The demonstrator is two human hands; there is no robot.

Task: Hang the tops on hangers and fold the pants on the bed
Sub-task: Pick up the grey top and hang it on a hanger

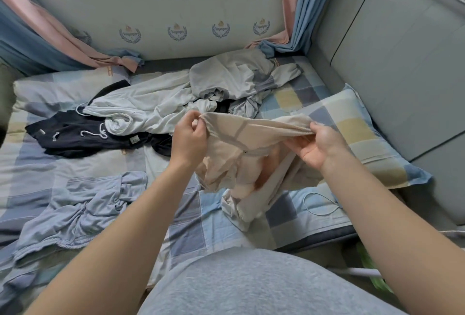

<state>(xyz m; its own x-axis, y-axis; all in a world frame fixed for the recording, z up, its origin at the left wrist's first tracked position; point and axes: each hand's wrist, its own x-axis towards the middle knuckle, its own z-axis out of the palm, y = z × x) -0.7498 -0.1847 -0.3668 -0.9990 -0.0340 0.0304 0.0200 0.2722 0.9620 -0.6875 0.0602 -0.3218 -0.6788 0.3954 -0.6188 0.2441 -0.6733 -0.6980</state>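
Head view: my left grip (188,138) pinches one end of the beige garment (251,138) at its upper edge. My right grip (318,147) holds the other end, so the cloth hangs stretched between them above the bed (32,171). I judge the task barely begun: nothing lies folded and no hanger shows. The dark garment (75,136), the pale drawstring piece (141,105), the grey heap (231,75) and the crumpled blue-grey piece (83,209) lie loose on the bed, all left to do.
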